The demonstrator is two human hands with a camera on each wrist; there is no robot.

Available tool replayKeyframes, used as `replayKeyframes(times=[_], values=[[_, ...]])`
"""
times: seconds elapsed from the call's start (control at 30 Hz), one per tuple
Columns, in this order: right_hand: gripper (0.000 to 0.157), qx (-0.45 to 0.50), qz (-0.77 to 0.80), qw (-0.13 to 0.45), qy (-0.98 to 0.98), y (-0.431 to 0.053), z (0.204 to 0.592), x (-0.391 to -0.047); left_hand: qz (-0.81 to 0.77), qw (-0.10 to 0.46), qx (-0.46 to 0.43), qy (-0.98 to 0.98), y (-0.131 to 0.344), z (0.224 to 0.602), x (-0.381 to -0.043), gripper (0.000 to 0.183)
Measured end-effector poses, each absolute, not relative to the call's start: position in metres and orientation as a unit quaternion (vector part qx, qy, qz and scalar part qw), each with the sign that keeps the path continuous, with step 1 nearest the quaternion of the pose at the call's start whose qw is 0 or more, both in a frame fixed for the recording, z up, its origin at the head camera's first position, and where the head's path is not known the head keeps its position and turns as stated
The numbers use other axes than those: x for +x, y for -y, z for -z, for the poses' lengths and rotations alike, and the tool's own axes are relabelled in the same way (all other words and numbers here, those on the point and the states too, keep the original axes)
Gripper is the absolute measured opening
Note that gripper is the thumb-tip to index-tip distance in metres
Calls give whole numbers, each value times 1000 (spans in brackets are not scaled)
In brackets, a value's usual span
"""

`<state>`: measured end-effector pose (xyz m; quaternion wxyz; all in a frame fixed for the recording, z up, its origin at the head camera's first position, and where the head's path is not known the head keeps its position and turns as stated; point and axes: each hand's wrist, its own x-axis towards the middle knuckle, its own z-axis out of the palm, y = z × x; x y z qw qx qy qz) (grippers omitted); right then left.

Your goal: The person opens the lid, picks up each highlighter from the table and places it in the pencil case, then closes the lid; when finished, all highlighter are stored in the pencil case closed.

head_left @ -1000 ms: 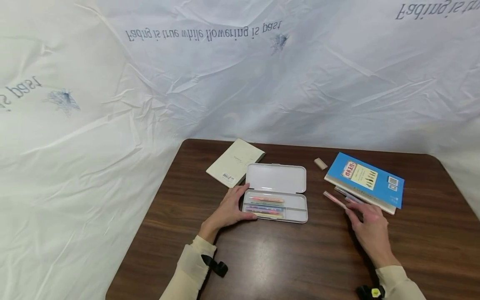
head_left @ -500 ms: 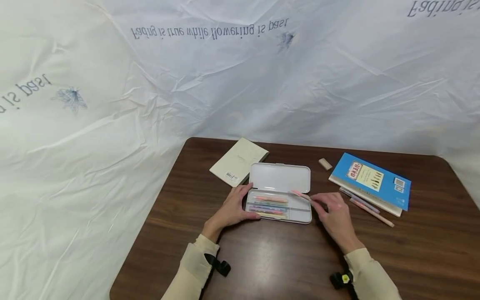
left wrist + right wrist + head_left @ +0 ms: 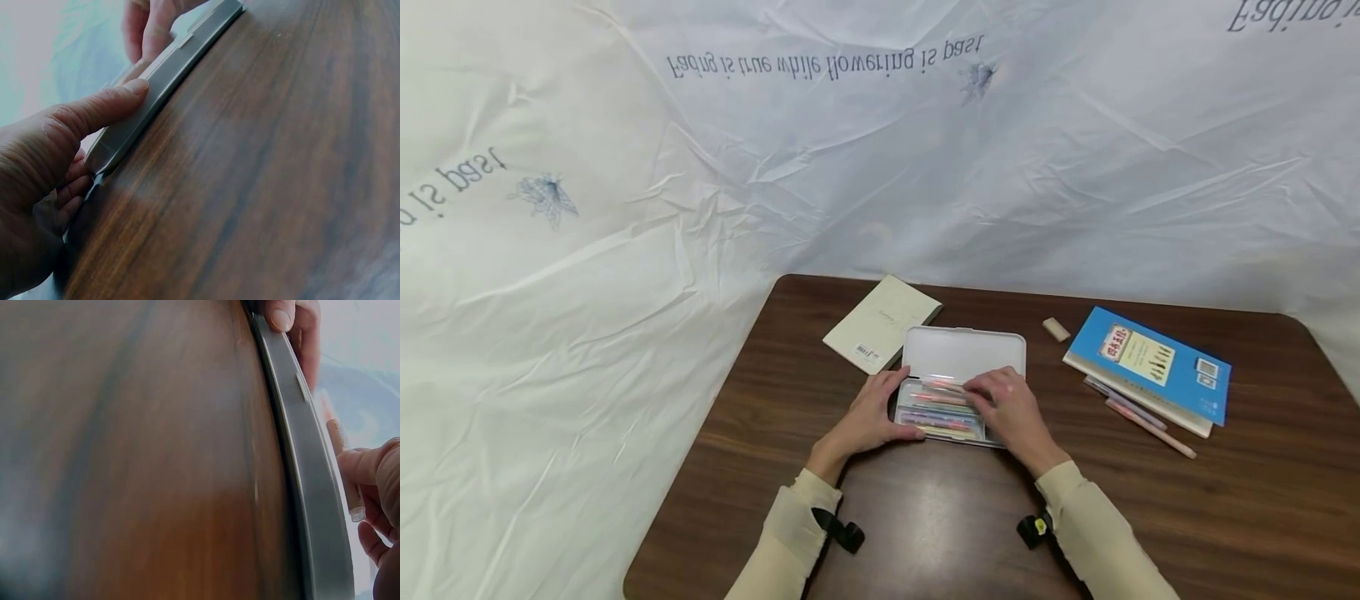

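An open pencil case (image 3: 964, 354) lies on the table, its white lid folded back, with several pastel pens (image 3: 938, 423) in its tray. My left hand (image 3: 868, 417) holds the case's left end; in the left wrist view the thumb presses the front wall (image 3: 134, 125) and fingers curl behind the end. Over the right part of the tray, my right hand (image 3: 1009, 408) pinches a pen. In the right wrist view this pen (image 3: 337, 440) shows a peach barrel, a pinkish front end and a clear back end, just past the case's rim. The right hand hides the tray's right end.
A cream notebook (image 3: 883, 325) lies behind the case on the left. Behind it on the right is a small beige eraser (image 3: 1056, 330). Farther right rests a blue-covered book (image 3: 1150, 362), with loose pens (image 3: 1150, 427) along its front edge. A white sheet (image 3: 850, 183) hangs behind the table.
My right hand has carried the pen leftward from beside the blue book to over the case's tray. The left hand stays on the case's left end.
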<state>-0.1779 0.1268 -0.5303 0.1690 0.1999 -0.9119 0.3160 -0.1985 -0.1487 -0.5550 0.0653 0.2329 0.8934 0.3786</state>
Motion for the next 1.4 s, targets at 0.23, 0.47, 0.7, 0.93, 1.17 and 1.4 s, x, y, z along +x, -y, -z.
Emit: replayKeyframes(times=[0.23, 0.47, 0.7, 0.93, 1.17, 1.4], values=[[9, 226, -291, 163, 915, -113, 530, -188, -380, 66, 230, -894, 149, 556, -198, 113], [9, 240, -270, 170, 917, -108, 535, -193, -379, 64, 234, -893, 149, 557, -198, 113], [9, 238, -271, 171, 917, -105, 536, -193, -378, 62, 235, -893, 148, 557, -198, 113], [10, 235, -272, 164, 919, -104, 536, -194, -368, 56, 237, -897, 148, 558, -199, 113], [11, 227, -284, 164, 917, -107, 537, -192, -377, 60, 236, -894, 147, 557, -198, 113], [18, 179, -323, 145, 918, -118, 534, -183, -375, 61, 235, -894, 148, 554, -197, 113]])
